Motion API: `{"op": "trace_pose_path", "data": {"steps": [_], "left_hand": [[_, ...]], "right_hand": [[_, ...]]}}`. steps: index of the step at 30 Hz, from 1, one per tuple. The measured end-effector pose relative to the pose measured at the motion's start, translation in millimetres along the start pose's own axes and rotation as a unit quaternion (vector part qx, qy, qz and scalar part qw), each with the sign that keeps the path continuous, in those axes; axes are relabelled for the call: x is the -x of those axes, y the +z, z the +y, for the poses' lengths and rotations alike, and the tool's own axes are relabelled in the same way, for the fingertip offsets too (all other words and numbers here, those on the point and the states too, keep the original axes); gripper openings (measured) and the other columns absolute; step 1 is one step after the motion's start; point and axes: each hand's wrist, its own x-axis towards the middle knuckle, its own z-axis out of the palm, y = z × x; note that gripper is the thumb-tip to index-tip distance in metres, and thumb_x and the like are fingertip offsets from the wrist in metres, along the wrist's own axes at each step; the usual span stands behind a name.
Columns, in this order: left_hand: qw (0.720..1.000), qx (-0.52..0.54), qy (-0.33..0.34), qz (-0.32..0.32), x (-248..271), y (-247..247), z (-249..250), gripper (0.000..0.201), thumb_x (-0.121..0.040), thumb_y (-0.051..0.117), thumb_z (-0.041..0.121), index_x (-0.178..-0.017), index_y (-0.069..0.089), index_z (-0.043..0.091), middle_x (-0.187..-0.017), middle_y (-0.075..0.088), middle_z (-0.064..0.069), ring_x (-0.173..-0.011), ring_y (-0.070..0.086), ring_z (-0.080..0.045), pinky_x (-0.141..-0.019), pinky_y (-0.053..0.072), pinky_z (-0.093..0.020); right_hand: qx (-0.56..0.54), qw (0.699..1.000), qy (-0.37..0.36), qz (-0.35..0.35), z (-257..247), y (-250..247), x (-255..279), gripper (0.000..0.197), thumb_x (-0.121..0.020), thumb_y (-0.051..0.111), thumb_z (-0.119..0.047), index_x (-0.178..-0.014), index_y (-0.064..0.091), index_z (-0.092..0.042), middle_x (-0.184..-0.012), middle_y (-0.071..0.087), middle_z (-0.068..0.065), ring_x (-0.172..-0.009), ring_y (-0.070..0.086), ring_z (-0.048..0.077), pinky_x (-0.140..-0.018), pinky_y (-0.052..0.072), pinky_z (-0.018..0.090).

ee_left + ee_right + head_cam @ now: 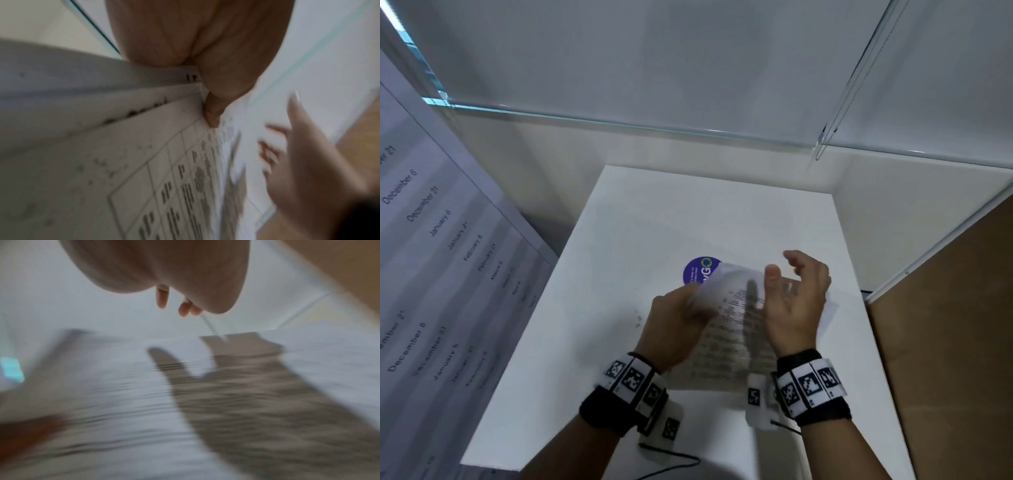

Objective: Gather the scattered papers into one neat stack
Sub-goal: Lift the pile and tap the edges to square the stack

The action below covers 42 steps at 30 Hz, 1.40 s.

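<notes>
Several printed sheets (729, 329) are held together as a loose bundle above the white table (619, 240), blurred by motion. My left hand (681, 315) pinches the bundle at its left edge, the thumb on the printed side (211, 113). My right hand (794, 294) hovers over the bundle's right side with fingers spread and relaxed, gripping nothing. The left wrist view shows the sheets' printed table (164, 186) and the right hand (304, 170) beside it. In the right wrist view only the fingertips (185, 309) and the hand's shadow on the paper (246, 394) show.
A round purple sticker (698, 270) sits on the table behind the papers. A large sheet with printed dates (431, 257) leans at the left. Glass walls (654, 126) surround the table; brown cardboard (945, 325) stands at the right.
</notes>
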Motion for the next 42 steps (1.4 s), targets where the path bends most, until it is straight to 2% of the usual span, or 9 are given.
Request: {"op": "trace_pose_path", "data": {"steps": [3,6,9,12,15,24,29,37,42], "left_hand": [[0.998,0.065,-0.026,-0.004,4,-26,-23,0.025,-0.078,0.070,0.046,-0.091,0.067,0.025,-0.085,0.074,0.008,-0.079,0.068,-0.014,-0.071,0.055,-0.033],[0.978,0.190,-0.081,-0.041,12,-45,-43,0.022,-0.082,0.079,0.028,-0.101,0.074,0.017,-0.096,0.079,-0.001,-0.089,0.075,-0.020,-0.080,0.061,-0.047],[0.944,0.286,-0.134,-0.093,22,-49,-52,0.029,-0.084,0.077,0.016,-0.110,0.071,0.006,-0.106,0.078,-0.012,-0.098,0.075,-0.030,-0.086,0.060,-0.053],[0.935,0.289,-0.166,-0.119,26,-40,-62,0.029,-0.087,0.070,0.016,-0.115,0.068,0.010,-0.110,0.077,-0.009,-0.102,0.074,-0.028,-0.089,0.059,-0.051],[0.954,0.247,-0.161,-0.050,30,-28,-69,0.021,-0.085,0.063,0.024,-0.102,0.073,0.019,-0.101,0.078,-0.004,-0.095,0.074,-0.022,-0.084,0.060,-0.051],[0.924,0.301,-0.138,0.189,51,11,-62,0.009,-0.081,0.057,0.019,-0.084,0.065,0.017,-0.086,0.066,-0.009,-0.074,0.058,-0.009,-0.071,0.048,-0.034],[0.912,0.322,-0.089,0.237,37,22,-48,0.040,-0.078,0.054,0.037,-0.102,0.061,0.006,-0.093,0.064,0.020,-0.085,0.060,-0.001,-0.076,0.048,-0.016],[0.885,0.296,-0.175,0.315,17,36,-37,0.022,-0.083,0.052,0.042,-0.080,0.058,0.021,-0.076,0.060,0.008,-0.073,0.055,-0.014,-0.067,0.046,-0.037],[0.890,0.286,-0.170,0.310,17,40,-42,0.030,-0.079,0.051,0.048,-0.080,0.059,0.019,-0.077,0.061,0.002,-0.074,0.056,-0.018,-0.066,0.046,-0.037]], "right_hand": [[0.079,0.980,0.172,-0.056,36,-29,10,0.097,-0.067,0.069,-0.075,-0.144,0.039,-0.024,-0.145,0.038,0.009,-0.134,0.034,0.020,-0.113,0.032,0.054],[0.060,0.910,0.371,-0.177,73,-50,31,0.126,-0.062,0.086,-0.059,-0.158,0.011,-0.028,-0.163,0.019,0.011,-0.149,0.023,0.027,-0.119,0.027,0.052],[-0.167,0.833,0.468,-0.243,85,-55,44,0.101,-0.069,0.091,-0.033,-0.149,0.034,-0.009,-0.148,0.050,0.009,-0.134,0.051,0.026,-0.114,0.038,0.047],[-0.163,0.863,0.403,-0.260,76,-53,46,0.031,-0.085,0.070,0.006,-0.114,0.065,-0.004,-0.108,0.077,0.003,-0.108,0.070,0.024,-0.090,0.054,0.034],[-0.094,0.927,0.281,-0.231,70,-53,41,0.019,-0.083,0.069,0.008,-0.095,0.073,-0.006,-0.084,0.080,0.001,-0.078,0.075,0.016,-0.074,0.055,0.033],[-0.142,0.966,0.192,-0.097,83,-38,58,0.017,-0.081,0.067,0.000,-0.091,0.073,-0.013,-0.090,0.077,-0.007,-0.089,0.070,0.010,-0.078,0.053,0.016],[-0.186,0.965,0.186,-0.005,84,-28,55,0.013,-0.078,0.060,-0.009,-0.088,0.068,-0.010,-0.083,0.070,-0.003,-0.083,0.065,0.010,-0.078,0.052,0.021],[-0.216,0.958,0.175,0.065,85,-20,47,0.039,-0.087,0.051,-0.042,-0.092,0.062,-0.005,-0.091,0.069,0.010,-0.090,0.063,0.013,-0.086,0.045,0.028],[-0.222,0.954,0.189,0.071,84,-18,42,0.030,-0.090,0.051,-0.049,-0.077,0.056,-0.023,-0.073,0.055,-0.016,-0.075,0.049,0.009,-0.075,0.039,0.029]]}}
